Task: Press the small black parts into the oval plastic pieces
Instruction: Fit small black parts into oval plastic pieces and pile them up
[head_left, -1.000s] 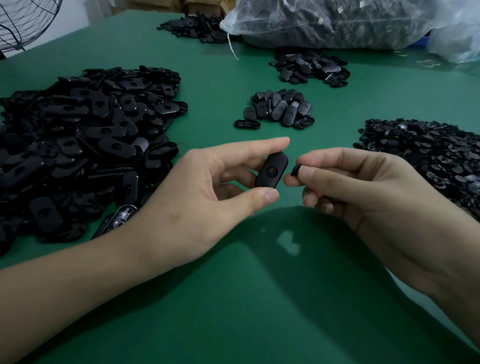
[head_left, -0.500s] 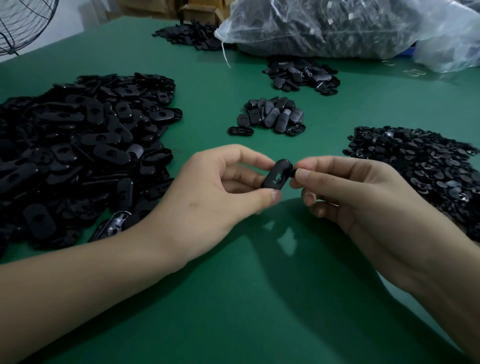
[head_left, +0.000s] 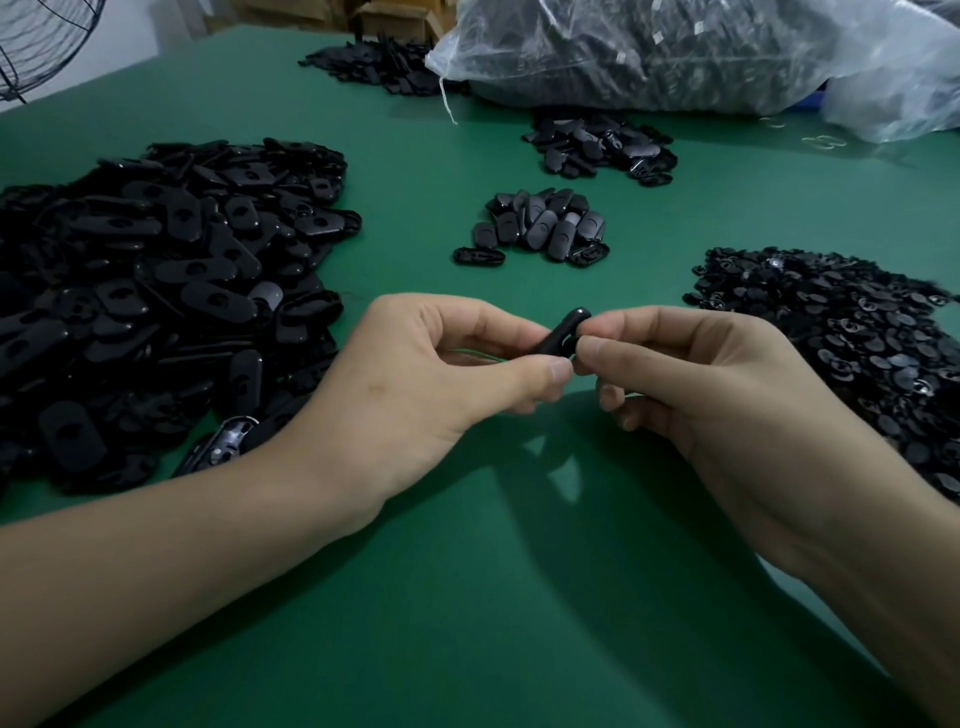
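Both hands — left hand (head_left: 415, 384), right hand (head_left: 717, 384) — hide most of oval piece (head_left: 563, 332).

It was a small assembly workshop. A green table (head_left: 467, 649) carried heaps of black plastic pieces (head_left: 156, 291) at its left edge, with a bulging clear bag (head_left: 675, 52) of parts at its far edge.

Plain green table top (head_left: 467, 649); black oval plastic pieces (head_left: 156, 291) heaped, small black parts (head_left: 852, 343) glinting grey; clear whitish plastic bag (head_left: 675, 52), dark contents; black wire fan grille (head_left: 41, 36)
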